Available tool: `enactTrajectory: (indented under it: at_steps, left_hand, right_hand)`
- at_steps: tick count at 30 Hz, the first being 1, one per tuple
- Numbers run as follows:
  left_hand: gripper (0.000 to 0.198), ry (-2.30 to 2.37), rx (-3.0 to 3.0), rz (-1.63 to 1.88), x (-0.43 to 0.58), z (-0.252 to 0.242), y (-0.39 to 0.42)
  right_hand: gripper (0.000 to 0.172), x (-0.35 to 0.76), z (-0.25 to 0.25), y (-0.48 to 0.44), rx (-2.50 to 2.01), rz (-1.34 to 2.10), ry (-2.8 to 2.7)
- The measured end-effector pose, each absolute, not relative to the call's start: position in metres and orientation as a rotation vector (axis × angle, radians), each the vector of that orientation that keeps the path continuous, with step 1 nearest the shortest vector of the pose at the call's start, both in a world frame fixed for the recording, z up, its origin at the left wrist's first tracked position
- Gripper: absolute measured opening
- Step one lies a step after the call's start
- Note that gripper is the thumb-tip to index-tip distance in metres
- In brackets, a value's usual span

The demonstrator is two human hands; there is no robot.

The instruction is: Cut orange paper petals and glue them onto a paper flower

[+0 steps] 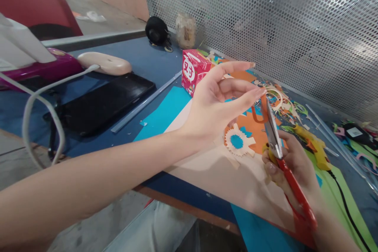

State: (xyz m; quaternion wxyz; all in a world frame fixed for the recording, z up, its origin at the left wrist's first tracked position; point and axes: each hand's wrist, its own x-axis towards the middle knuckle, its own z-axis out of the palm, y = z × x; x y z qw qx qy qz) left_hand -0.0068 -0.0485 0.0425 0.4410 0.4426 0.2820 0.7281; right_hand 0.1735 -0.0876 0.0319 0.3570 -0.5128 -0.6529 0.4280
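Note:
My left hand (217,98) pinches a small curved strip of orange paper (260,113) between thumb and a fingertip, its index finger stretched out above. My right hand (295,165) is closed around red-handled scissors (274,138), whose blades point up and lie against the orange strip. Something yellow shows inside the right hand's grip; I cannot tell whether it belongs to the scissors. Below the left hand, a cream paper ring with a toothed edge and a blue centre (236,141) lies on a large pale sheet (218,177).
Paper scraps (280,102) lie behind my hands along a perforated metal panel (265,15). A yellow glue gun (314,145) with a black cord lies right. At left are a pink box (195,71), a black phone (106,104) and a white cable (26,118).

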Motion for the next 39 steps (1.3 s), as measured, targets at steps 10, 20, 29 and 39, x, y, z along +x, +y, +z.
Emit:
enactTrajectory:
  at_steps: [10, 20, 29, 39]
  left_hand:
    - [0.031, 0.679, 1.114, 1.801, -0.0074, 0.0400, -0.0470]
    - [0.031, 0.706, 1.116, 1.776, -0.0085, 0.0407, -0.0472]
    - [0.031, 0.693, 1.074, 1.780, -0.0082, 0.0415, -0.0471]
    - [0.029, 0.673, 1.091, 1.774, -0.0088, 0.0405, -0.0477]
  right_hand:
    - [0.050, 0.1752, 0.0326, -0.0872, -1.353, 1.070, -1.733]
    - [0.048, 0.1710, 0.0349, -0.0906, -1.394, 1.034, -1.702]
    - [0.051, 0.1736, 0.0351, -0.0886, -1.410, 1.053, -1.706]
    - [0.046, 0.1759, 0.0318, -0.0864, -1.358, 1.030, -1.771]
